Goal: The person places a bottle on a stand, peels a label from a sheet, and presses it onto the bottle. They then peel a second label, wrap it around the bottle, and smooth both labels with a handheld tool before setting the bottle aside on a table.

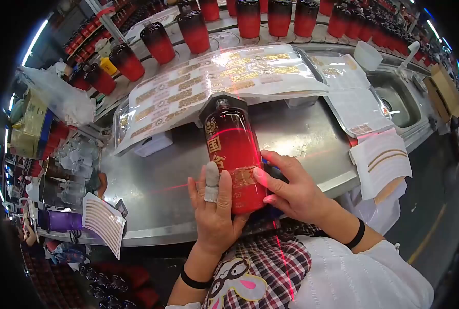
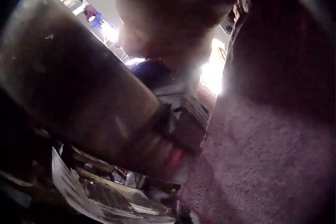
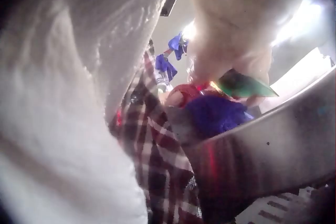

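A red glass bottle (image 1: 232, 154) with a dark shoulder and gold characters leans in a dark angular holder (image 1: 209, 109), its base toward the person. A gold label (image 1: 244, 176) sits low on its front. My left hand (image 1: 215, 211) rests along the bottle's lower left side, fingers mostly straight, grey tape (image 1: 211, 181) round one finger; its thumb is partly hidden by the base. My right hand (image 1: 296, 193) holds the lower right side, thumb on the label's edge and fingers bent beside the glass. A green flat piece (image 3: 247, 85) shows near the right fingers in the right wrist view.
Sheets of gold stickers (image 1: 188, 92) lie on a raised board behind the bottle. Several red bottles (image 1: 193, 31) line the back. A sink (image 1: 396, 95) stands right; strip sheets hang at the left (image 1: 103, 221) and right (image 1: 386, 162) edges. Blue cloth (image 3: 220, 113) is near the bottle's base.
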`<action>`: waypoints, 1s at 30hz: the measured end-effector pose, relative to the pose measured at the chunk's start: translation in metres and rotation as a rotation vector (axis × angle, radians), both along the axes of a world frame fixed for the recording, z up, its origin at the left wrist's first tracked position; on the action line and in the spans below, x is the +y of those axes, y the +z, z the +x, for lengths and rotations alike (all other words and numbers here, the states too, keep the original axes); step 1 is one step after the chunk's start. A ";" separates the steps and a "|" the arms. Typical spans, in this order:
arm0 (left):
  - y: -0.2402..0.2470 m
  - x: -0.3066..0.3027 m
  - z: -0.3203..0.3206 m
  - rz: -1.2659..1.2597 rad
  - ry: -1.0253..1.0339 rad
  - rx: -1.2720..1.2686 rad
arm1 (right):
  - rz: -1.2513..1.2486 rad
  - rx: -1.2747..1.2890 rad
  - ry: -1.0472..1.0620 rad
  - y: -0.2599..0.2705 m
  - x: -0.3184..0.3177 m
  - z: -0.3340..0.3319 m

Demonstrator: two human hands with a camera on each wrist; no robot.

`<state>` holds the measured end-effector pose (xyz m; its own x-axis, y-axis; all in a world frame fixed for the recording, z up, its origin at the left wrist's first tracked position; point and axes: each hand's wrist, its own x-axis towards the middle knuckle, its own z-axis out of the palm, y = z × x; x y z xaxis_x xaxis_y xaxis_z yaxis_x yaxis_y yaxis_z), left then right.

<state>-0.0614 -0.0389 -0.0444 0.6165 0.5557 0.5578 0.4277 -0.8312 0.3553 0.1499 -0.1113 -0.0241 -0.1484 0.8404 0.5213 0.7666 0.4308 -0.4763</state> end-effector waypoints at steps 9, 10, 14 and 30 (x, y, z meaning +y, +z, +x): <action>-0.001 0.001 0.000 0.007 -0.010 -0.037 | 0.005 0.046 -0.024 0.000 -0.005 0.004; -0.001 0.001 0.001 0.005 -0.014 -0.047 | 0.021 0.059 -0.036 -0.001 -0.007 0.005; -0.010 0.003 -0.004 -0.164 -0.076 -0.134 | -0.271 0.677 -0.221 0.011 -0.016 0.010; -0.020 0.003 -0.007 -0.396 -0.084 -0.156 | -0.533 1.097 -0.033 0.001 0.003 0.019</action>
<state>-0.0689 -0.0363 -0.0645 0.5942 0.6968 0.4017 0.2804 -0.6476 0.7085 0.1689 -0.1086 -0.0236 0.1799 0.9822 -0.0547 -0.1467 -0.0282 -0.9888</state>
